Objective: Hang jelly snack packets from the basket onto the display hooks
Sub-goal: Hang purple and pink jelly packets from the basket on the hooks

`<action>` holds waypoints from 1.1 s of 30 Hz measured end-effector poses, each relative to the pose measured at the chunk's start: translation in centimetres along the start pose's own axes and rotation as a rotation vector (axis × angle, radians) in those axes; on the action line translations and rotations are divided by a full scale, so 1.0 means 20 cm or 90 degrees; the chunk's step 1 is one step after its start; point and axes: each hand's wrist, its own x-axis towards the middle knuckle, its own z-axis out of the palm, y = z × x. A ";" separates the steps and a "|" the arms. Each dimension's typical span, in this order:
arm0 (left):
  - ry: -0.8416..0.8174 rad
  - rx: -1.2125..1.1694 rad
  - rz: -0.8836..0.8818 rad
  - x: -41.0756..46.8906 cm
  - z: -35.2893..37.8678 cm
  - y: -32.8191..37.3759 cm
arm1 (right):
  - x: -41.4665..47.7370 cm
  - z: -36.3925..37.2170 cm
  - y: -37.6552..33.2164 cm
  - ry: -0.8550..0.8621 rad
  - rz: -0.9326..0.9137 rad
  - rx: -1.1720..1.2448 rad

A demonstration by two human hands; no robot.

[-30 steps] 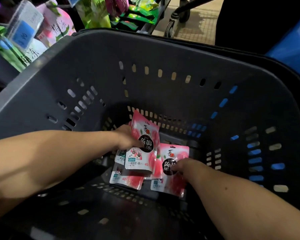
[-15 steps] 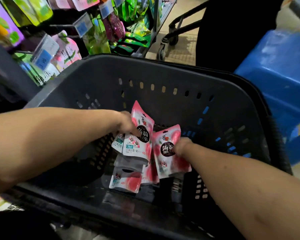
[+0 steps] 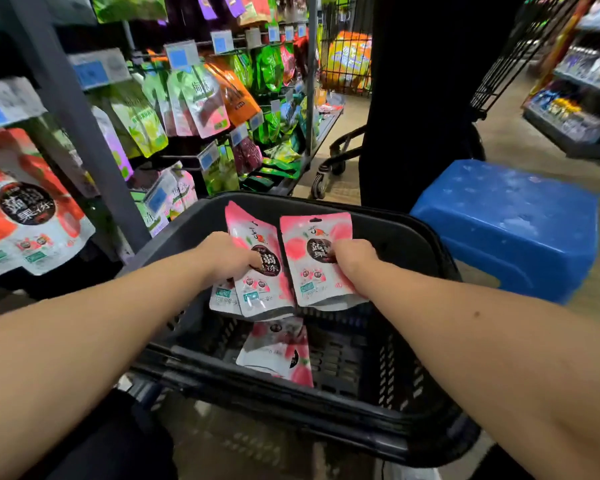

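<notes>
Forearms reach in from the lower corners over the near rim of a dark grey slotted plastic basket (image 3: 291, 415). On its floor lies one pink-and-white jelly snack packet (image 3: 278, 351), flat and askew. Above it, the left hand (image 3: 227, 259) has its fingers curled round two overlapping pink packets (image 3: 262, 292), held upright. Just beside it, the right hand (image 3: 354, 259) pinches a single matching packet (image 3: 310, 282), also upright; the two bunches nearly touch. Behind the basket to the right stands a blue plastic stool (image 3: 506, 220). To the left, display hooks (image 3: 181, 156) carry green, orange and pink pouches (image 3: 201, 98) with blue price tags (image 3: 179, 57).
</notes>
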 end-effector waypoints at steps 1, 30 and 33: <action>0.008 -0.016 0.002 -0.03 -0.01 -0.01 | -0.02 0.00 -0.02 -0.025 0.002 0.049; 0.252 -0.205 0.032 -0.40 -0.33 -0.12 | -0.24 0.25 -0.30 -0.540 -0.170 0.154; 0.299 -0.243 0.009 -0.49 -0.36 -0.16 | -0.33 0.32 -0.32 -0.561 -0.203 0.127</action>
